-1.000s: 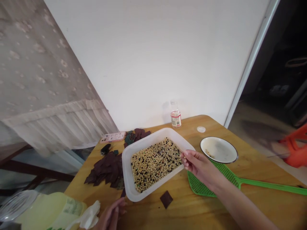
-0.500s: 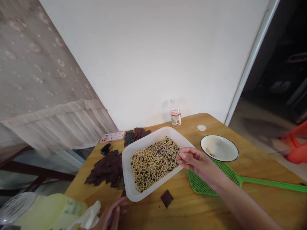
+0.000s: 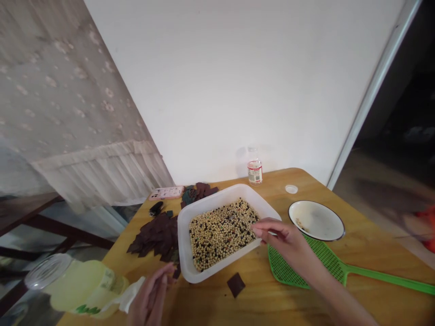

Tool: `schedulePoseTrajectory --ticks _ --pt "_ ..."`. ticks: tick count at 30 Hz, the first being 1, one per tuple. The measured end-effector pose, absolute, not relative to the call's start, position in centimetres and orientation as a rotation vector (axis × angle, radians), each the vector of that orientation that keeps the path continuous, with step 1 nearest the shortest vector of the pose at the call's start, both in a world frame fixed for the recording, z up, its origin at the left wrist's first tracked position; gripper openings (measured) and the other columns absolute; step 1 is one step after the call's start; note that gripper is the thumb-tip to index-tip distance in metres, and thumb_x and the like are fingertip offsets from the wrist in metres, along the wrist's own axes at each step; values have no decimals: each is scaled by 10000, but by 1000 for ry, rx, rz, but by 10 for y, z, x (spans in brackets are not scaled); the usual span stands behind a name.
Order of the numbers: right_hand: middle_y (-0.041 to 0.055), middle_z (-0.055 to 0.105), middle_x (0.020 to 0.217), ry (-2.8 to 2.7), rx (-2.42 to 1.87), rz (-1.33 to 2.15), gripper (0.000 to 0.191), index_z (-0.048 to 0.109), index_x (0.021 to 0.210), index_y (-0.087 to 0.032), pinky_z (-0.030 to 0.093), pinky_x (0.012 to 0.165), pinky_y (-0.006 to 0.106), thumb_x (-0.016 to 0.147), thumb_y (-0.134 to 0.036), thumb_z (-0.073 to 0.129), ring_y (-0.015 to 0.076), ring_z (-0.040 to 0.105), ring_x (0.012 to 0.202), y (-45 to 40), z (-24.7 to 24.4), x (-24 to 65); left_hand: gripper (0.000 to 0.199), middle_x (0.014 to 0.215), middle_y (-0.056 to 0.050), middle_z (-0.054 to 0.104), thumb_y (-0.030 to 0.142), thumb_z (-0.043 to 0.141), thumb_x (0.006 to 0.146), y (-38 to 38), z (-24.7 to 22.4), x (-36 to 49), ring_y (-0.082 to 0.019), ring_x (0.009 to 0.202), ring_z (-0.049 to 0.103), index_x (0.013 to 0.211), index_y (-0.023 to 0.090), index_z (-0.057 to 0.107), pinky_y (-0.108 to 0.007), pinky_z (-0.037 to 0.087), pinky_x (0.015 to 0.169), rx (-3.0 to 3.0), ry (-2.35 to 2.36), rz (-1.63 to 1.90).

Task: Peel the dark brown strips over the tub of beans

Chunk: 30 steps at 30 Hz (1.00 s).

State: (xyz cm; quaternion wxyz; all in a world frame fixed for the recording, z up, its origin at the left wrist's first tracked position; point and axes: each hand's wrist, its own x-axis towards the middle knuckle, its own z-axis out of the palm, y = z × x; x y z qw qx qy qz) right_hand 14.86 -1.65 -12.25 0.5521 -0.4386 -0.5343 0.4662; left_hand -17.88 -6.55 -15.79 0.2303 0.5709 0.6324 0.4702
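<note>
Leftmost on my feed from afar, I see a jar of yellow liquid [image 3: 79,283], tilted, to the left of the left hand, with a crumpled white tissue [image 3: 129,296] between the two. The left hand [image 3: 151,296] is loose and ungripping, its fingers slightly bent, just beside the near left corner of the tray. Beyond that hand I find a pile of dark squares [image 3: 156,236], then a small black object [image 3: 156,208] and, farther off, a pink-cased phone [image 3: 166,193]. To the right of the left hand sits the white tray [image 3: 184,240], spread with pale and dark beans [image 3: 219,235]. A lone dark square [image 3: 236,285] lies on the table between my two hands, nearer me than the tray. Past the tray, away from both hands, stands a clear bottle [image 3: 254,173]. The right hand [image 3: 280,240] is over the tray's right side, thumb and fingertips meeting in a pinch; I cannot tell whether a bean is between them. Beyond it lies a white cap [image 3: 291,189]; to its right, a dark-rimmed plate [image 3: 322,217] with some pale bits, and a green swatter [image 3: 328,262] under the forearm.
</note>
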Motion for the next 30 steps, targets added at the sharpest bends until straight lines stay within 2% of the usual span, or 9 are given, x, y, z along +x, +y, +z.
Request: schedulePoseTrajectory --ticks 4,7,10,12,16,21,24,30 --pt "36 698 849 -1264 -1049 1093 222 750 825 -236 523 601 268 735 -434 710 152 617 710 -15 -125 150 422 1020 -77 718 553 501 836 -30 -123 -166 -221 838 703 1050 206 611 -320 590 765 1711 1770 1416" --pt "12 641 769 -1286 -1084 1068 235 704 865 -224 484 554 232 736 -420 715 141 590 683 -15 -128 150 416 1114 -122 665 452 362 921 21 -90 -162 -218 894 684 1149 151 535 -345 581 776 1835 1962 1211" --pt "2 602 771 -1321 -1079 1057 291 658 952 -225 470 558 224 743 -422 704 156 599 739 -15 -130 149 275 1129 -101 646 322 481 924 86 -66 -156 -206 957 651 1118 150 572 -385 531 874 1888 2069 1045" --pt "-4 584 772 -1323 -1075 1067 313 638 991 -226 474 590 231 759 -429 688 159 603 755 -15 -131 149 285 1149 -81 624 324 561 907 126 -60 -147 -211 967 631 1142 163 581 -424 529 839 1936 2115 883" --pt "-9 561 765 -1307 -1073 1064 323 608 1035 -230 450 578 230 808 -457 634 151 585 727 -13 -132 148 313 1208 -89 592 323 566 905 180 -69 -120 -221 1006 613 1184 179 565 -431 525 845 2078 2099 548" --pt "36 656 847 -1315 -1081 1089 349 583 1092 -228 468 635 264 846 -475 582 176 608 784 -13 -132 148 328 1215 -89 587 322 575 900 214 -89 -96 -227 1017 610 1195 181 558 -434 524 847 2158 2102 239" --pt "52 679 900 -1303 -1101 1084 357 589 1100 -223 488 689 291 823 -446 620 181 617 801 -12 -132 146 332 1212 -89 588 323 576 899 229 -94 -90 -227 1013 612 1198 179 556 -432 526 841 2170 2102 148" --pt "5 646 787 -1263 -1105 1114 347 596 1048 -237 481 627 258 754 -381 710 170 626 743 -14 -130 144 339 1209 -90 588 324 582 896 247 -100 -87 -233 1020 611 1201 179 553 -430 527 837 2189 2114 128"
